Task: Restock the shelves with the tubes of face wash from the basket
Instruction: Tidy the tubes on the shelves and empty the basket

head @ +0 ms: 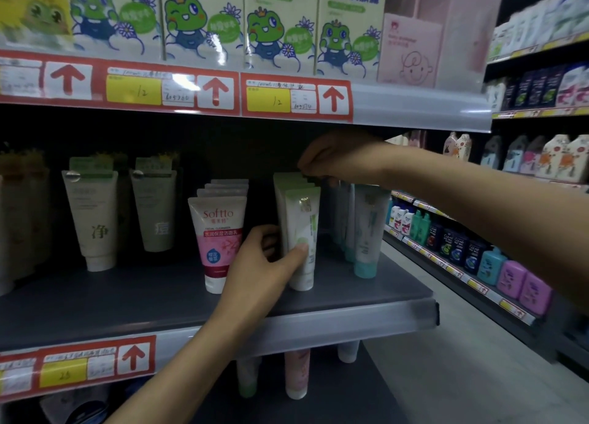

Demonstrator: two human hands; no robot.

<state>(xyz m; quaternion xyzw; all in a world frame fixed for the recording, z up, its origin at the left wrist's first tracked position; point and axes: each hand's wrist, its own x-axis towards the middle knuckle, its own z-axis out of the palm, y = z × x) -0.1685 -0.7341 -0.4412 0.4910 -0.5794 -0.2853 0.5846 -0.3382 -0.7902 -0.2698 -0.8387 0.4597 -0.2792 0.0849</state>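
On the grey shelf (159,296), just to the right of the pink Softto tube (220,242), stands a row of green-and-white tubes (288,181) of face wash. There are four, as far as I can count, upright on their caps, one behind another. They are soft plastic, flat and crimped at the top, round at the white cap.

The left hand (264,264) grips the front tube (306,219) low down, with the thumb on its face and the other fingers (266,231) curled at its left side. The right hand (338,159) is over the back of this row, its fingers curled down to the crimped tops; I cannot tell whether they pinch one.

Behind the Softto tube stand three more of its kind. To the left of it are two pale tubes (95,222) with hang tabs. Further right are teal-capped tubes (366,232).
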